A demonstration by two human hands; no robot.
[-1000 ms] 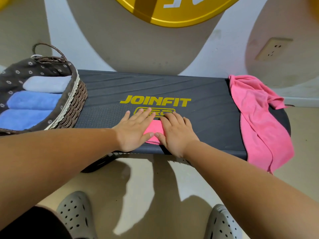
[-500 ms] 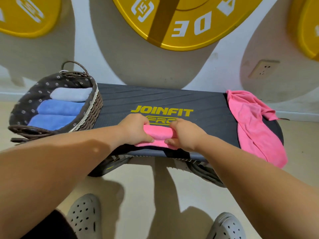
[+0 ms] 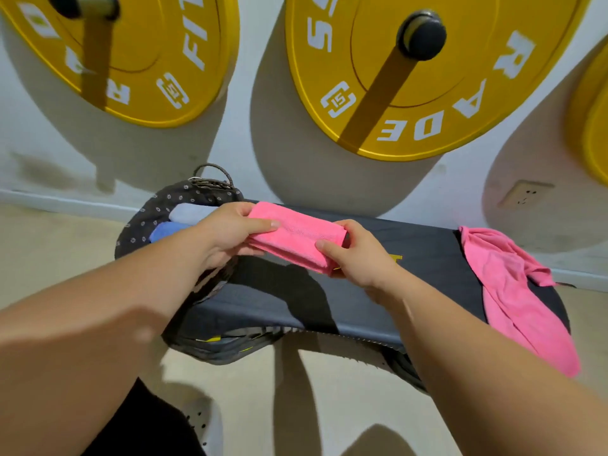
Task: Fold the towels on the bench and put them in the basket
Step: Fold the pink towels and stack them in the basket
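The folded pink towel point(image 3: 296, 240) is held in the air over the left part of the table point(image 3: 427, 258), just beside the basket point(image 3: 138, 222). Its long axis runs left to right, the right end nearer the person. The left hand point(image 3: 230, 232) pinches the left end and the right hand point(image 3: 358, 255) the right end; each grip is closed on the cloth, thumb on top.

The basket holds 2 visible rolls, a pale towel point(image 3: 190, 212) and a blue towel point(image 3: 164, 230). The left forearm hides the rest of its inside. A loose pink towel point(image 3: 513, 291) drapes over the table's right end. The right hand covers most of the yellow print on the table.
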